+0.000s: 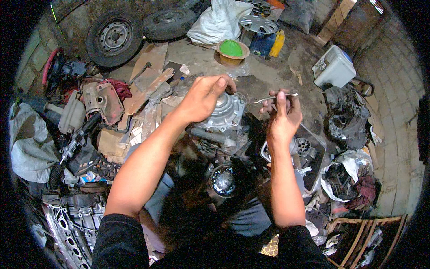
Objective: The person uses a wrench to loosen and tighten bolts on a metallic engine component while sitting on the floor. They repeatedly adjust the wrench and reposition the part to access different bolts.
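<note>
My left hand (204, 97) is curled over the near-left top of a grey metal gear housing (222, 117), which has bolt holes around its flange. Its fingertips are mostly hidden, and I cannot make out what they grip. To the right, my right hand (284, 117) pinches a thin silver wrench (265, 99) between thumb and fingers, raised off the housing. Below the housing, between my knees, lies a dark assembly with a round shiny part (222, 180). A greasy metal part with a round ribbed end (304, 147) sits under my right wrist.
Two wheels (115, 37) lean at the back left. A brown basin (233, 50) with a green bowl stands ahead. At right are a pale plastic container (335, 67) and a dark casing (347, 119). An engine head (71, 224) lies near left; cardboard (144, 85) covers some floor.
</note>
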